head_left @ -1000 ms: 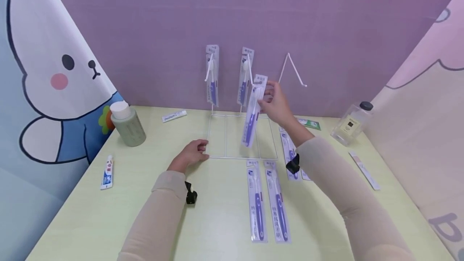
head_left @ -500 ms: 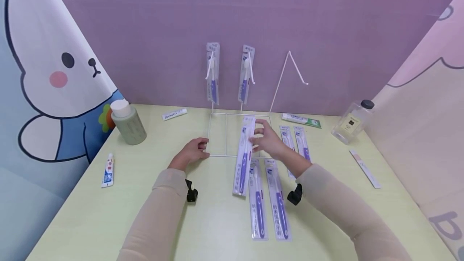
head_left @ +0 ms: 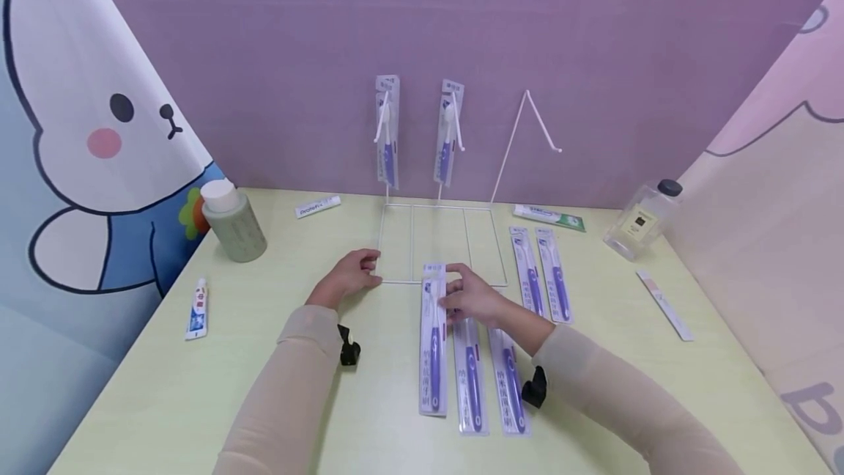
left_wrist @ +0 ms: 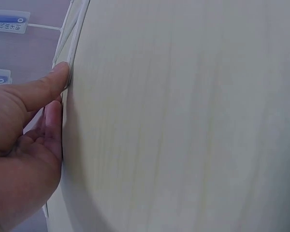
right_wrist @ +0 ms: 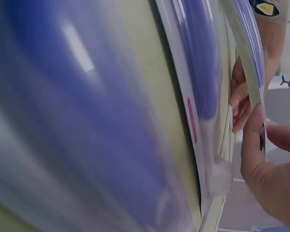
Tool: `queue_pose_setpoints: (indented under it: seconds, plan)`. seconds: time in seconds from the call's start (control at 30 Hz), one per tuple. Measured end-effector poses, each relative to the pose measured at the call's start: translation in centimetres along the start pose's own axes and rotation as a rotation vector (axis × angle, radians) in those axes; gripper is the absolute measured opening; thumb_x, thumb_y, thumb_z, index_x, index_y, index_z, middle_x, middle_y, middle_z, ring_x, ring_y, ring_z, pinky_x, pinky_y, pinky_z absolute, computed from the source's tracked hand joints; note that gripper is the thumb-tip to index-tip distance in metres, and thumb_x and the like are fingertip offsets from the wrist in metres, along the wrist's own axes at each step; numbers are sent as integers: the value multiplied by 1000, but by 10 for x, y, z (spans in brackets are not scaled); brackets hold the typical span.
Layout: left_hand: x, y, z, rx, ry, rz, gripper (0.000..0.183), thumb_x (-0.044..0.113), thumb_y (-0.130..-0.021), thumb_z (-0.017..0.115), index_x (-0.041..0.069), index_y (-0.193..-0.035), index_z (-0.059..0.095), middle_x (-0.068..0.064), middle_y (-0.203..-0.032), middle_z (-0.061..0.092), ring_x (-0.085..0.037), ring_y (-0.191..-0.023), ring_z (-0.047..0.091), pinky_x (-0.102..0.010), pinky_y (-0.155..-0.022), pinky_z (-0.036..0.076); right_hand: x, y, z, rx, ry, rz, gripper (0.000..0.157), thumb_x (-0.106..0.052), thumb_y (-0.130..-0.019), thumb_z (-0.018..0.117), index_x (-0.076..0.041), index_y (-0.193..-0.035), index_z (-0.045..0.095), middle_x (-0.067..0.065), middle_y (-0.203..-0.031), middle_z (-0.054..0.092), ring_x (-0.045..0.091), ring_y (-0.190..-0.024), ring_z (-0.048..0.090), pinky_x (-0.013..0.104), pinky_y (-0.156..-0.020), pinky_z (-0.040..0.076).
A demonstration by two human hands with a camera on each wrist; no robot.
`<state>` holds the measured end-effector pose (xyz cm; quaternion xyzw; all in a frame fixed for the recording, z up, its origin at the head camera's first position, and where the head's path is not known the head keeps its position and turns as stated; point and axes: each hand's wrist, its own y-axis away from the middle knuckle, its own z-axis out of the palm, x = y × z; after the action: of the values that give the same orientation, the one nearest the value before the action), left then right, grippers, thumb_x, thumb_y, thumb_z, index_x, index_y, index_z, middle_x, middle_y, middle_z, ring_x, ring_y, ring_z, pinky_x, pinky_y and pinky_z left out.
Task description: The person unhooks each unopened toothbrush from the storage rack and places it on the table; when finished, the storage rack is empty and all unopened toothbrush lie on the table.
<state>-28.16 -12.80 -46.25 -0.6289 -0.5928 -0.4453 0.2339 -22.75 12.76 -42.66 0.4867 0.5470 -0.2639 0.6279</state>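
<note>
My right hand (head_left: 476, 299) pinches the right edge of a packaged purple toothbrush (head_left: 434, 350), just in front of a white wire display rack (head_left: 412, 244). Its lower end is near the table; contact is unclear. In the left wrist view, my left hand (left_wrist: 31, 125) grips the rack's wire edge between thumb and fingers. Packaged toothbrushes hang on the left hook (head_left: 388, 145) and the middle hook (head_left: 456, 123), while the right hook (head_left: 542, 123) is bare. Two more packs, one toothbrush (head_left: 472, 380) and another toothbrush (head_left: 513, 387), lie partly under my right hand and forearm.
Another pair of packaged toothbrushes (head_left: 555, 277) lies right of the rack. Toothpaste tubes (head_left: 549, 217) lie behind and at left (head_left: 197, 310). A small Protefix box or tube (head_left: 318, 207), a green bottle (head_left: 236, 229), a clear bottle (head_left: 639, 222) and a thin strip (head_left: 664, 306) surround the area.
My right hand has brought the packaged toothbrush from the middle hook's front down and towards me, to left of the two front packs. My left hand stays on the rack.
</note>
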Motion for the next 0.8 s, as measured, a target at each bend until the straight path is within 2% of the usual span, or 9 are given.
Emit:
queue_pose_setpoints:
  seconds: [0.2,0.4,0.8]
  plan:
    - [-1,-2,0,-2,11,-2,58,3,-80,66,5,-132,42,-12,-118,50,-24,-109,46,-35,-95,35,6,1,5,30,111,47,73,12,-77,62,1,-136,21,20,-91,50,27,-65,58,37,-62,53]
    - [-1,-2,0,-3,26,-11,57,2,-81,66,5,-132,42,-11,-117,49,-24,-108,46,-35,-95,36,6,4,11,10,200,80,70,12,-75,63,6,-134,25,20,-87,53,27,-64,60,36,-60,53]
    - [-1,-2,0,0,36,-14,58,1,-80,66,5,-133,42,-12,-119,49,-24,-110,45,-34,-95,36,3,4,16,11,415,149,70,3,-75,67,6,-134,28,15,-74,60,26,-59,62,32,-57,53]
